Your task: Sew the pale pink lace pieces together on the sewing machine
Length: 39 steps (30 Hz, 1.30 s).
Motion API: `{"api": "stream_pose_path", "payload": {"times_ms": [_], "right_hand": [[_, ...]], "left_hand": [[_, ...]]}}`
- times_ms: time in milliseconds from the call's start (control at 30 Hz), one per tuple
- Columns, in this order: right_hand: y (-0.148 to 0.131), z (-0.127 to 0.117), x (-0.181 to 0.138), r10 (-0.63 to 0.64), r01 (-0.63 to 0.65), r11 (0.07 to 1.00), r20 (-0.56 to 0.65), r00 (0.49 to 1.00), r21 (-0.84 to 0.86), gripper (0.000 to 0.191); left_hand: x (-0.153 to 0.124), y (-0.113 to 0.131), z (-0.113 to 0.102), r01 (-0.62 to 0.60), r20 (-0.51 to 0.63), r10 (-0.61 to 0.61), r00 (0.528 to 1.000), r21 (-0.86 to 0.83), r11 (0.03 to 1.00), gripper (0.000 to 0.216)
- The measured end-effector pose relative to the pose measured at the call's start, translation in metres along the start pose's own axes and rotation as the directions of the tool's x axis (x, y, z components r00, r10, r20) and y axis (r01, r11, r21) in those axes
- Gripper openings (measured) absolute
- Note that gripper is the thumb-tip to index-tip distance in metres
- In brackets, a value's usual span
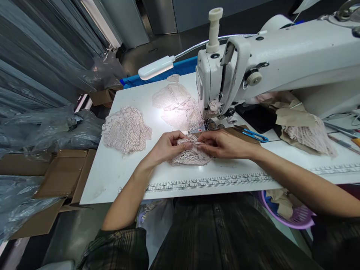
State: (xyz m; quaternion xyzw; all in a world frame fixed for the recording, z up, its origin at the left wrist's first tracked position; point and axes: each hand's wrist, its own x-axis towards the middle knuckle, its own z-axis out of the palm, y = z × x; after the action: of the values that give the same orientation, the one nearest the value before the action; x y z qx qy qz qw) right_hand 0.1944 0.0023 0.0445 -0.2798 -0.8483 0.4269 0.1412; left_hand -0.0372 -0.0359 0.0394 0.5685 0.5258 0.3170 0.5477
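Observation:
Both my hands pinch one pale pink lace piece (191, 156) just in front of the sewing machine's presser foot (209, 124). My left hand (170, 148) grips its left side between thumb and fingers. From the right, my right hand (221, 144) pinches the same lace near its top edge, fingertips almost meeting the left ones. The lower part of the lace rests on the white table (112, 180). Beyond my fingers, more lace pieces (178, 99) lie under the lamp light, left of the machine head (209, 82). The exact fold between my fingertips is too small to make out.
A lace stack (126, 129) lies at the left. Blue thread snips (254, 135) and a dark flat object (257, 117) sit right of the needle area. Lace with brown paper (303, 127) lies further right. A lamp (156, 67) hangs over the table. Cardboard boxes (63, 172) and a purple basket (300, 221) stand below.

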Motion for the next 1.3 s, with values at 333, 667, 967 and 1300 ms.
{"api": "stream_pose_path", "payload": {"times_ms": [333,667,967,1300], "right_hand": [[0.004,0.010,0.004,-0.096,0.088,0.993,-0.117,0.988,-0.073,0.019],[0.010,0.008,-0.008,0.020,0.021,0.955,-0.137,0.990,0.295,0.027],[0.013,0.014,-0.006,0.175,-0.103,0.915,-0.153,0.973,0.389,0.035],[0.008,0.012,-0.006,0.127,-0.087,0.949,-0.113,0.985,0.303,0.039]], "left_hand": [[0.001,0.002,0.004,-0.068,-0.061,0.062,0.996,-0.100,0.993,0.029],[0.000,-0.002,0.017,-0.116,-0.257,0.108,0.960,-0.018,0.993,0.032],[0.001,0.000,0.015,-0.087,-0.180,0.061,0.982,-0.141,0.986,0.045],[-0.001,-0.004,0.021,-0.032,-0.098,0.008,0.995,-0.247,0.969,0.052]]}}
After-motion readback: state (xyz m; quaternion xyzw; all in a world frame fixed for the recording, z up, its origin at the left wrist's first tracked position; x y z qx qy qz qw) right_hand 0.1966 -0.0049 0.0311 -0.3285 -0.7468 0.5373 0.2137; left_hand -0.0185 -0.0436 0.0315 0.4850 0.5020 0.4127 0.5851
